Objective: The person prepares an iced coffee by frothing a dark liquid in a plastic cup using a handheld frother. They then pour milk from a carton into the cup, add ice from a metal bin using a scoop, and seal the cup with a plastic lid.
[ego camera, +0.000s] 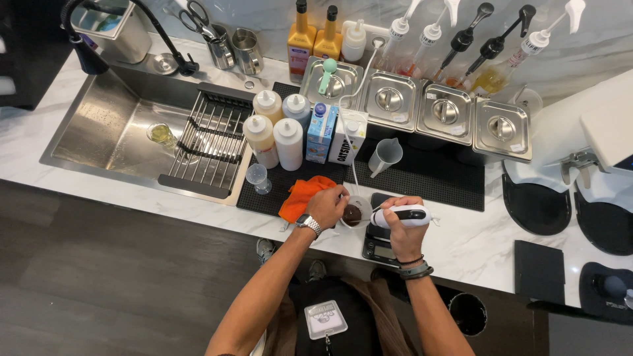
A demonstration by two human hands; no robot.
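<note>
Frother tip hidden, probably sunk in dark liquid. White handheld frother (pixel 403 215) clamped in right hand (pixel 403 232), lying roughly level, long axis pointing left toward small cup (pixel 354 214); cup gripped by left hand (pixel 327 206) on bench (pixel 461 237) beside orange cloth (pixel 300 196).

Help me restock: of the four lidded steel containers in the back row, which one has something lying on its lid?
The leftmost steel container, nearest the sink. A mint-green tool lies across its lid; the other three lids show only their bare knobs.

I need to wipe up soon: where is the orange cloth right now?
In the head view, the orange cloth lies on the black mat's front edge, just behind the left hand and in front of the squeeze bottles.
</note>
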